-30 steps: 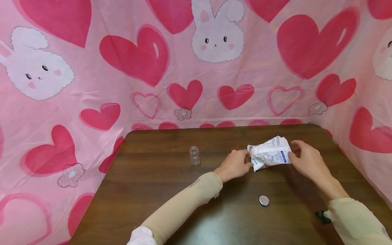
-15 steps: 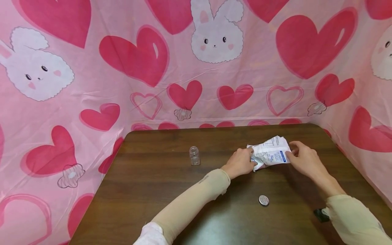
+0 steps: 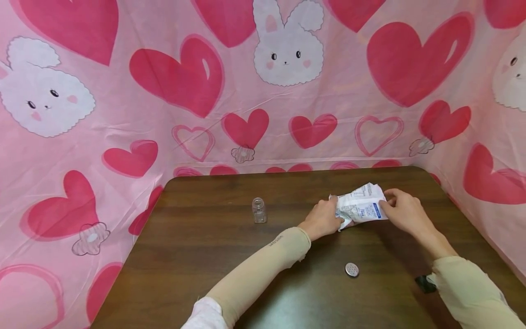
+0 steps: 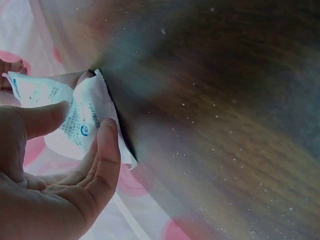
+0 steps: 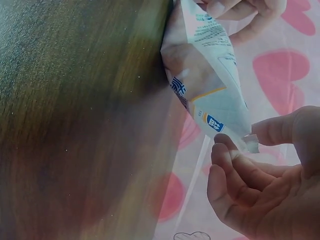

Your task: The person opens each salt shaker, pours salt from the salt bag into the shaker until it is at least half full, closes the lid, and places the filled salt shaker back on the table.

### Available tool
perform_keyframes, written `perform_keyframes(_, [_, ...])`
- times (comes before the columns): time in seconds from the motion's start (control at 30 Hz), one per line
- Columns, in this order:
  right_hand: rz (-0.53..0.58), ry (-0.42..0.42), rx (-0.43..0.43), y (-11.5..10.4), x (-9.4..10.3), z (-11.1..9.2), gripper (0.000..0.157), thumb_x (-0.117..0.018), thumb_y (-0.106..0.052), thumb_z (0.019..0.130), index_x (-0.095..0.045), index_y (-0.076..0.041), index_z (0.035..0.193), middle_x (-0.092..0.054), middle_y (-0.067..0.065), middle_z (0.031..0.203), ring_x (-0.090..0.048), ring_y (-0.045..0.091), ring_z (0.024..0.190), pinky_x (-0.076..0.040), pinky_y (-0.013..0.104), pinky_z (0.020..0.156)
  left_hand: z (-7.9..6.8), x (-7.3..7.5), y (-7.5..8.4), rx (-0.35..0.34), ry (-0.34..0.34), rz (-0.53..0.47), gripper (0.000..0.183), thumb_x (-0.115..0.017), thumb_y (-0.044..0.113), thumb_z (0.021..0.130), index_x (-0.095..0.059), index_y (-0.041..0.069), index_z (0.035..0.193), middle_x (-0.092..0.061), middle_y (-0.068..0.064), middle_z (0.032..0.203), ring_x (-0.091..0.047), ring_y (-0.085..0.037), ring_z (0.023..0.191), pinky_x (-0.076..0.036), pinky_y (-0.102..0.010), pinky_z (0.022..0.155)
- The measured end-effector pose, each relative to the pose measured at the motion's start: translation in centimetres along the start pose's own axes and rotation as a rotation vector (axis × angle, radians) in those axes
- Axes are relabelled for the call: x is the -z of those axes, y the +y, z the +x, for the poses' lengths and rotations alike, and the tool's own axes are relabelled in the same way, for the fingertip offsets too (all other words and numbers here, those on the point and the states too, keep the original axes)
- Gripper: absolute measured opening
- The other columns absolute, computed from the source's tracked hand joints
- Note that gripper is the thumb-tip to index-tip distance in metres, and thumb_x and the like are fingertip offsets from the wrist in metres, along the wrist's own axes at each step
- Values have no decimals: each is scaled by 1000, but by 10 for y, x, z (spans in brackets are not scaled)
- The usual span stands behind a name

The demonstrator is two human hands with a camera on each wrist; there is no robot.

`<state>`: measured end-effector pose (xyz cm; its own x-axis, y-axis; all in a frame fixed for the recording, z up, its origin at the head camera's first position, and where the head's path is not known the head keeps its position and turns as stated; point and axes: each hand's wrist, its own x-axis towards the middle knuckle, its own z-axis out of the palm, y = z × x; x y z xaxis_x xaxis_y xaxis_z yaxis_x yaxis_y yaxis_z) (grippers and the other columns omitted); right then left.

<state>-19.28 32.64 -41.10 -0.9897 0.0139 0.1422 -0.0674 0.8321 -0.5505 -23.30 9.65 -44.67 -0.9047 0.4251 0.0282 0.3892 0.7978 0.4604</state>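
Note:
A white salt bag [image 3: 361, 205] with blue print lies crumpled near the table's far right. My left hand [image 3: 322, 219] holds its left end; in the left wrist view the thumb [image 4: 47, 120] and curled fingers sit at that end of the bag [image 4: 92, 115]. At the other end, my right hand [image 3: 407, 212] pinches the edge between thumb and fingers, and the right wrist view shows this corner of the bag [image 5: 215, 95] close up. To the left a small clear glass jar [image 3: 259, 212] stands uncapped. A round metal lid with holes [image 3: 351, 269] lies nearer me.
The dark wooden table [image 3: 197, 256] carries fine white grains, visible in the left wrist view. A pink cloth [image 3: 296, 100] with hearts and rabbits hangs behind and along the sides. A small black object [image 3: 425, 283] shows at the right wrist.
My left hand has moved right onto the bag's left end and taken hold of it. The right hand stays at the other end. Jar and lid have not moved on the table.

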Motion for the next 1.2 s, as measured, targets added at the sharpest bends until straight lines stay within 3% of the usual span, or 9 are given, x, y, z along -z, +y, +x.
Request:
perform_keyframes(0.53, [-7, 24, 11, 2, -2, 3, 37, -63, -16, 100, -62, 19, 112, -65, 18, 83, -57, 30, 72, -44, 38, 60, 4, -5, 3, 61, -18, 31, 60, -85, 37, 90, -55, 9, 133, -72, -9, 109, -67, -15, 85, -53, -31, 69])
perform_keyframes(0.83, [-7, 10, 6, -2, -2, 4, 36, -62, -15, 101, -63, 19, 112, -66, 17, 83, -58, 29, 73, -44, 37, 61, 7, -7, -4, 30, -22, 8, 63, -86, 35, 89, -50, 12, 135, -73, -12, 109, -69, -18, 85, -53, -32, 68])
perform_keyframes(1.2, [-5, 16, 3, 0, -2, 5, 33, -61, -14, 101, -64, 18, 111, -70, 22, 87, -61, 32, 75, -47, 38, 62, 8, -3, 3, 17, -38, 8, 60, -83, 33, 93, -51, 14, 140, -72, -10, 111, -68, -18, 87, -54, -34, 70])
